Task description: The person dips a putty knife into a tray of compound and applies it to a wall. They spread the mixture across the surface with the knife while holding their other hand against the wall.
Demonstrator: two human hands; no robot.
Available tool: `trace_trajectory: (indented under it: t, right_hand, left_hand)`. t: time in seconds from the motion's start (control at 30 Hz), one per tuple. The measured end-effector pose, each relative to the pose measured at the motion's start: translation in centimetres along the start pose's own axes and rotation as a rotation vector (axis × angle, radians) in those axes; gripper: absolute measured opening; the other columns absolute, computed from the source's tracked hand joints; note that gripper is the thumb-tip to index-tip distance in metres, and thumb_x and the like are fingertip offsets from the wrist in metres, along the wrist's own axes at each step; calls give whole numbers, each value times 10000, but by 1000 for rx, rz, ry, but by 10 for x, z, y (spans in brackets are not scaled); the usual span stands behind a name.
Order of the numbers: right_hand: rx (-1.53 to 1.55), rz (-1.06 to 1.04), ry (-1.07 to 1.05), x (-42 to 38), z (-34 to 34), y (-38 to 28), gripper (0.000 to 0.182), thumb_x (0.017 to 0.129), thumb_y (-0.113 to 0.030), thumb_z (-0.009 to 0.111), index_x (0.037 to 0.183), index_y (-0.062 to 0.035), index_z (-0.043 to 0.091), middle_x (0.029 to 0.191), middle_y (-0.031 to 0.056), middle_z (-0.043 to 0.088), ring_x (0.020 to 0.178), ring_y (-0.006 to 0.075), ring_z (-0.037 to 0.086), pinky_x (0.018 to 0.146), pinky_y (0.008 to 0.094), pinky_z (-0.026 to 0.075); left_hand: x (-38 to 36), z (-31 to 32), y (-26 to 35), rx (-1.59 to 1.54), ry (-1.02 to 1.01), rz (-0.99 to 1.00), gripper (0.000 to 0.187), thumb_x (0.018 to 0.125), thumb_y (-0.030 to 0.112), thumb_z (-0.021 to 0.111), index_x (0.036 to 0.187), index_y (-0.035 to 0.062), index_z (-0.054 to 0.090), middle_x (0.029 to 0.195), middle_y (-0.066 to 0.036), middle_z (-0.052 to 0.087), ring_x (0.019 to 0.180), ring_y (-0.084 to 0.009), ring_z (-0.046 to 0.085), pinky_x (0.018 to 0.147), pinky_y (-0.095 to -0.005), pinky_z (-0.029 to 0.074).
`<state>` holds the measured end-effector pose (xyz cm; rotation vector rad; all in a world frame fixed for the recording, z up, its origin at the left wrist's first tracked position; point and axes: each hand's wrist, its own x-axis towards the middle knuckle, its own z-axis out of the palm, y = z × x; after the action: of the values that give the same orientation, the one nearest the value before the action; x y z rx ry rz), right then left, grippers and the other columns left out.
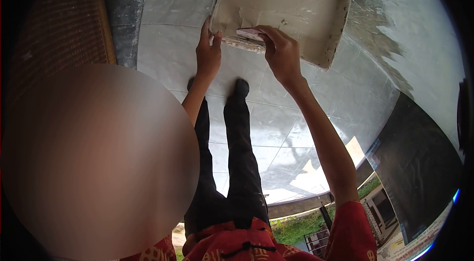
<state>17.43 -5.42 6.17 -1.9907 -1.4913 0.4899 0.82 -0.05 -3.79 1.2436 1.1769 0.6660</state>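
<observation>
Left hand (208,57) holds the tray (339,24), right hand (283,53) a flat tool (250,33).

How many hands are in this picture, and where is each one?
2. The left hand is at the tray's near left corner; the right hand holds a flat tool at its near side. The blurred circle may hide others.

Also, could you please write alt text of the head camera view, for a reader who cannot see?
A person's left hand grips the corner of a tray of pale, wet-looking paste, while the right hand holds a flat scraper at its near edge, above a grey tiled floor.
</observation>
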Motion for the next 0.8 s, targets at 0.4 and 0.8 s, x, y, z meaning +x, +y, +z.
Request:
trace_trajectory:
  t: [0.4,0.8]
  right_hand:
    - [-77,-19,-72,8,-10,-1,194,873,-30,662,1059,-74,699,929,151,714,787,332,698,680,390,546]
    - [285,276,26,28,-66,-35,187,924,-66,612,1090,-4,672,923,135,731,838,218,714,700,345,549]
  left_hand:
    - [-1,3,0,42,44,32,562,1013,291,514,1489,44,347,1443,-194,490,1316,-322,493,1088,-392,382]
    - [-5,-37,57,337,38,103,704,1036,475,376,1556,49,164,1563,-211,304,1465,-404,221,1179,-463,229]
